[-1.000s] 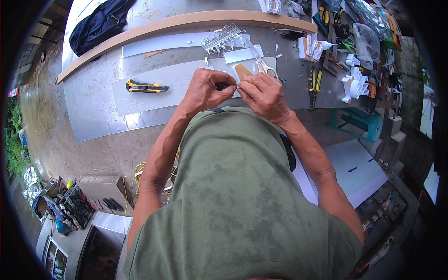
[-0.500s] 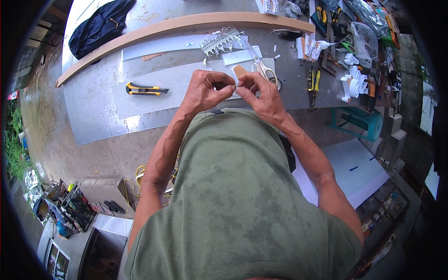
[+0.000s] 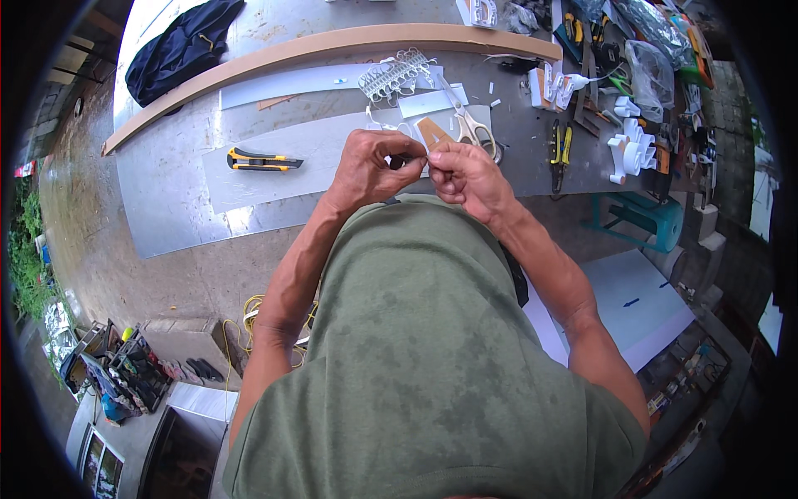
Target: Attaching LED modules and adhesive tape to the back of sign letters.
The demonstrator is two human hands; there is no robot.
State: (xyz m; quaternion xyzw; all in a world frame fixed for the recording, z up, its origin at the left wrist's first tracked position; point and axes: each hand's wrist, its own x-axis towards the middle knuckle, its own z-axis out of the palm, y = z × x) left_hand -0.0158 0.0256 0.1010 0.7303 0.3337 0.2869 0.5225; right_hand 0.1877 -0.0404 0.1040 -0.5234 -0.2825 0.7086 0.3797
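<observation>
My left hand [image 3: 374, 166] and my right hand [image 3: 467, 173] meet above the near edge of the grey metal worktable [image 3: 174, 216], fingertips pinched together on a small white piece [image 3: 420, 160] held between them. The piece is mostly hidden by my fingers. Just beyond my hands lie a tan cardboard scrap [image 3: 434, 131] and a pair of scissors [image 3: 467, 125]. A yellow and black utility knife [image 3: 264, 160] rests on a grey sheet [image 3: 274, 179] to the left of my left hand.
A long curved wooden strip [image 3: 332, 43] runs along the back. A white cut-out lattice [image 3: 395, 75], pliers [image 3: 559, 150], white foam letters [image 3: 633, 150] and cluttered tools sit at right. A dark bag [image 3: 179, 50] lies at far left. White boards [image 3: 640, 303] are on the floor.
My hands have stayed at the same spot, the fingers shifting slightly on the small white piece. Nothing else on the table has moved.
</observation>
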